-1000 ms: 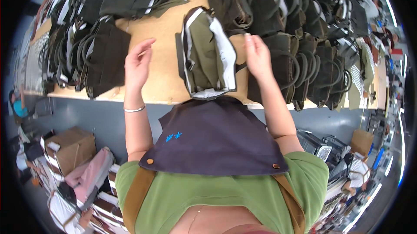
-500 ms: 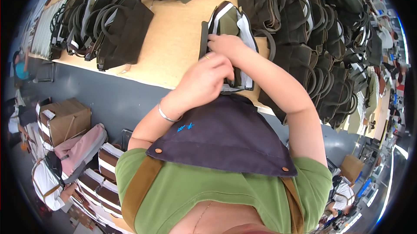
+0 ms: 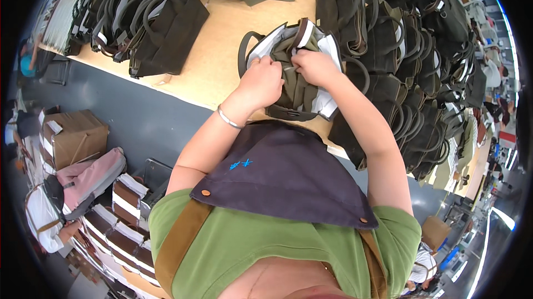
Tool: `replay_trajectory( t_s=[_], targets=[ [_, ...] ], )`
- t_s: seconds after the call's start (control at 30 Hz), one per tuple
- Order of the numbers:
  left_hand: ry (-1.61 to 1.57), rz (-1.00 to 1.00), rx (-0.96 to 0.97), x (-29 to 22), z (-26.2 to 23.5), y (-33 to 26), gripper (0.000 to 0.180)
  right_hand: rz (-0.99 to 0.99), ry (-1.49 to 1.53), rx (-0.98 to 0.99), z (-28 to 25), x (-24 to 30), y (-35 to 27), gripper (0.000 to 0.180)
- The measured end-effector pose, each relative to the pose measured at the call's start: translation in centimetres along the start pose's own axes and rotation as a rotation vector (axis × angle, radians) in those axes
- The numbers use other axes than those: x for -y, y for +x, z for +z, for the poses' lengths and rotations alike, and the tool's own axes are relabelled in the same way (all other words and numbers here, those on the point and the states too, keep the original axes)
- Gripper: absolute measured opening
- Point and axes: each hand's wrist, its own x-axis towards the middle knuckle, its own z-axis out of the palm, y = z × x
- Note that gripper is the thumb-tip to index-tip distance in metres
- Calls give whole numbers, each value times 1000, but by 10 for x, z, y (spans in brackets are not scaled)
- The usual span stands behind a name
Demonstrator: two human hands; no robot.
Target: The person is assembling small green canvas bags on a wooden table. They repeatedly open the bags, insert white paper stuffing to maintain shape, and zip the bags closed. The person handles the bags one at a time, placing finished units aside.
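Observation:
In front of me a dark handbag point(image 3: 290, 113) stands with its mouth spread wide, close to the table's near edge. Olive lining point(image 3: 297, 94) bunches up inside it, and white facing point(image 3: 325, 102) runs along the inner sides. My left hand point(image 3: 261, 81) is closed at the left of the opening, its fingers curled on the lining. Opposite it, my right hand point(image 3: 315, 68) pinches the lining near the middle. A brown strip with a white stripe point(image 3: 303, 32) shows at the bag's far side. The fingertips of both hands are partly hidden in the folds.
Rows of dark handbags point(image 3: 383, 49) crowd the right side of the wooden table point(image 3: 222, 38). Another group of bags point(image 3: 169, 32) stands at the left, with one more lying at the far edge. Beyond the table's left end are a brown box point(image 3: 78, 139) and striped stacks point(image 3: 127, 199).
The bag's mouth has widened and its left handle now shows. My hands, crossed close together before, have parted to either side of the lining. The view has shifted slightly.

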Motion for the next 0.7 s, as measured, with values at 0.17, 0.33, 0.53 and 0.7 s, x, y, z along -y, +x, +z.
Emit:
replay_trajectory(
  t_s=[0.17, 0.33, 0.53, 0.7],
  targets=[
    [-157, 28, 133, -11, -2, 27, 37, -72, 261, -439, -17, 8, -55, 13],
    [-149, 156, 378, -23, 6, 28, 18, -28, 324, -452, -23, 18, -67, 18],
    [-215, 357, 463, -34, -2, 11, 14, -106, 225, 178, -35, 23, -52, 49],
    [30, 364, 344, -13, -20, 5, 25, -108, 134, 177, -48, 19, -44, 43]
  ],
)
